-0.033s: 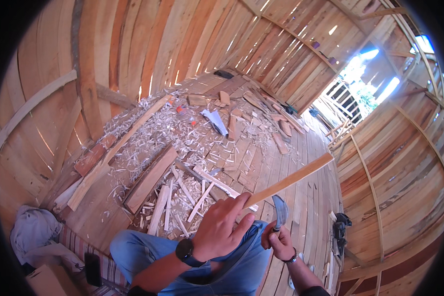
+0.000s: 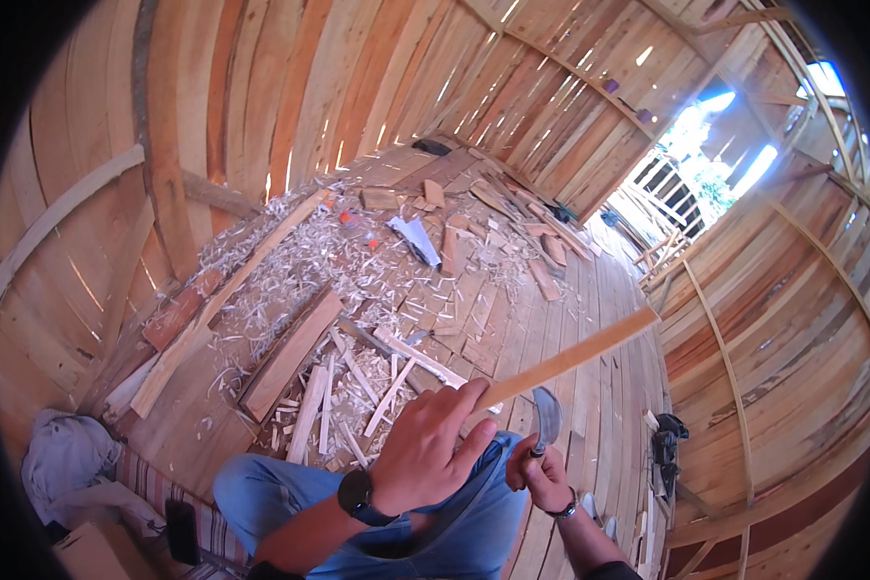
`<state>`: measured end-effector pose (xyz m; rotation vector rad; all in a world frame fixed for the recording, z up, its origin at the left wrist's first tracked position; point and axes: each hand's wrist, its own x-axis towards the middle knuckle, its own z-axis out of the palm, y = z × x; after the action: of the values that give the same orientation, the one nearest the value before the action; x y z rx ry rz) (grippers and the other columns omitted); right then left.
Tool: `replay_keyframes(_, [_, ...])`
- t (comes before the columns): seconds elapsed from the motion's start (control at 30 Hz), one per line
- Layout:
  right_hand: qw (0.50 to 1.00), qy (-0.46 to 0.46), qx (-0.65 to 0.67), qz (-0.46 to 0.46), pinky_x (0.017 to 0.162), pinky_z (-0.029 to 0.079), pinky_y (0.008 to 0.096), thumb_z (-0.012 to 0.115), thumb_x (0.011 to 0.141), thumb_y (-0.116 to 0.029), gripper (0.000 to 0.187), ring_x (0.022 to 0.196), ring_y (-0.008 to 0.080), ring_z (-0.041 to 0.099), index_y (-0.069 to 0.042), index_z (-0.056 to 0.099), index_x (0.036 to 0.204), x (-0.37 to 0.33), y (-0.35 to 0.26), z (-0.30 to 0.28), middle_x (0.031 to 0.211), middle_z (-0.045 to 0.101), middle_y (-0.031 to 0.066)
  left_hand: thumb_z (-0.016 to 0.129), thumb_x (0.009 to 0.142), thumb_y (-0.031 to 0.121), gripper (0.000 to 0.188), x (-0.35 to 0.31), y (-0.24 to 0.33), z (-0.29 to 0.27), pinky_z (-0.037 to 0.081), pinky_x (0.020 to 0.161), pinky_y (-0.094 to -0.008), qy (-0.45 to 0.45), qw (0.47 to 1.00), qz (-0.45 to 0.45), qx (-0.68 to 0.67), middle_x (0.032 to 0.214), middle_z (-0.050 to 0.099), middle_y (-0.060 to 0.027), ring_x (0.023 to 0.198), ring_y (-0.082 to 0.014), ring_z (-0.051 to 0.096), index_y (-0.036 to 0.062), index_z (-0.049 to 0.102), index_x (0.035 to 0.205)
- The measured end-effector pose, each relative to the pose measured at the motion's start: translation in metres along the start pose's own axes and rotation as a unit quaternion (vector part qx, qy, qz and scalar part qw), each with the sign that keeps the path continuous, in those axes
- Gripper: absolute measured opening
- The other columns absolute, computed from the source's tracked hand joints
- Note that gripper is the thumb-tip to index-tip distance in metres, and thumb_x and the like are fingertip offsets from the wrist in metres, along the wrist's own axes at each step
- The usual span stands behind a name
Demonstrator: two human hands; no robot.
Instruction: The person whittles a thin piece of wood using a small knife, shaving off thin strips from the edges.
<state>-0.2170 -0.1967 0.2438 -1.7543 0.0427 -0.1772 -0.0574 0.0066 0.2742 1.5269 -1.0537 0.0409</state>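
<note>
My left hand (image 2: pixel 433 447) is closed round the near end of a long flat wooden strip (image 2: pixel 575 358), which slants up and away to the right. In my right hand (image 2: pixel 543 476) is a knife with a curved, hooked blade (image 2: pixel 548 418); its handle is mostly hidden by my fingers. The blade stands upright just below the strip, close to its held end. Whether the two touch cannot be made out. Both hands are above my lap, over my jeans (image 2: pixel 271 498).
Pale shavings (image 2: pixel 280 251) and thin offcuts (image 2: pixel 307 411) litter the plank floor. A thick board (image 2: pixel 295 353) lies ahead to the left, beside a long pole (image 2: pixel 227 295). A phone (image 2: pixel 181 532), grey cloth (image 2: pixel 68 464) and cardboard box (image 2: pixel 101 553) are at lower left.
The strip's far end has dipped slightly and shifted a little right. The knife has barely moved, and both hands keep their holds.
</note>
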Motion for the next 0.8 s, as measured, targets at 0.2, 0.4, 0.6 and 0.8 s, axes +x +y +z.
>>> replay_keyframes(0.2, [0.997, 0.014, 0.061, -0.041, 0.049, 0.036, 0.0241, 0.048, 0.097, -0.048, 0.045, 0.054, 0.0092, 0.044, -0.003, 0.047, 0.091, -0.019, 0.02, 0.005, 0.066, 0.048, 0.0021, 0.049, 0.096, 0.021, 0.033, 0.003, 0.02, 0.008, 0.046, 0.073, -0.0443, -0.099, 0.995, -0.015, 0.001, 0.088, 0.057, -0.0218, 0.084, -0.0394, 0.058, -0.0055, 0.047, 0.115])
replay_keyframes(0.4, [0.998, -0.004, 0.065, 0.002, 0.048, 0.035, 0.0235, 0.042, 0.096, -0.055, 0.052, 0.053, 0.0091, 0.042, -0.004, 0.045, 0.086, -0.027, 0.023, 0.01, 0.065, 0.047, 0.0032, 0.053, 0.093, 0.02, 0.031, -0.01, 0.0, 0.016, 0.05, 0.058, -0.0409, -0.05, 0.994, 0.032, 0.092, 0.078, 0.058, -0.0164, 0.068, -0.0345, 0.061, -0.0038, 0.049, 0.113])
replay_keyframes(0.6, [0.975, -0.025, 0.174, 0.139, 0.042, 0.031, 0.0237, 0.043, 0.096, -0.055, 0.049, 0.048, 0.0093, 0.038, -0.007, 0.041, 0.09, -0.025, -0.006, 0.029, 0.061, 0.043, 0.0016, 0.056, 0.092, 0.021, 0.028, -0.003, -0.036, 0.028, 0.05, 0.053, -0.0409, -0.023, 0.993, 0.003, 0.111, 0.076, 0.06, -0.0149, 0.064, -0.0332, 0.063, -0.0015, 0.051, 0.109])
replay_keyframes(0.8, [0.739, 0.002, 0.59, 0.324, 0.036, 0.024, 0.0205, 0.037, 0.1, -0.048, 0.038, 0.044, 0.0048, 0.03, -0.011, 0.038, 0.098, -0.02, -0.032, 0.038, 0.06, 0.034, -0.0039, 0.054, 0.093, 0.017, 0.023, 0.005, -0.108, 0.061, 0.05, 0.054, -0.0437, -0.016, 0.994, 0.007, 0.11, 0.076, 0.061, -0.0181, 0.065, -0.0361, 0.063, -0.002, 0.051, 0.105])
